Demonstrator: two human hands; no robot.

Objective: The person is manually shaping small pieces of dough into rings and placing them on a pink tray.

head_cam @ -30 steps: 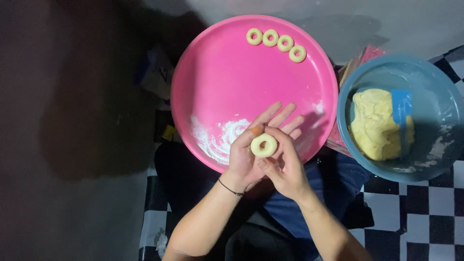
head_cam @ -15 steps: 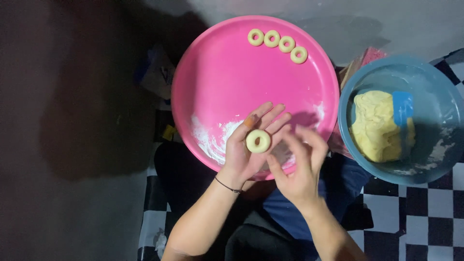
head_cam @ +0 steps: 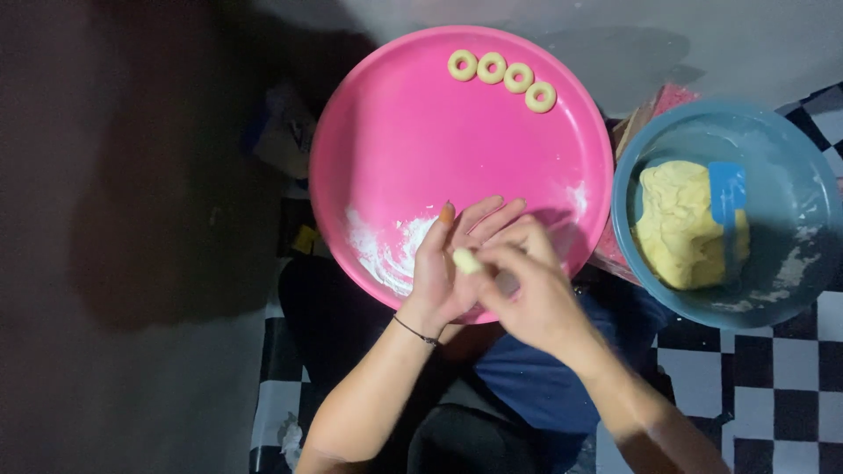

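The left hand [head_cam: 457, 268] lies palm-up over the near rim of the pink tray [head_cam: 395, 149], fingers extended and slightly spread. The right hand [head_cam: 527, 285] pinches the dough ring [head_cam: 466, 261] edge-on against the left palm. Four finished rings [head_cam: 501, 74] sit at the tray's far edge. The blue bowl [head_cam: 790, 184] holds dough [head_cam: 676, 228].

The right hand [head_cam: 527, 285] is motion-blurred and covers most of the dough piece [head_cam: 466, 260], so only a pale end shows against the left hand [head_cam: 457, 263] and its shape cannot be told. The blue bowl [head_cam: 790, 167] runs off the right edge. A dark object [head_cam: 283, 132] left of the pink tray [head_cam: 395, 132] lies in shadow, too dim to identify.
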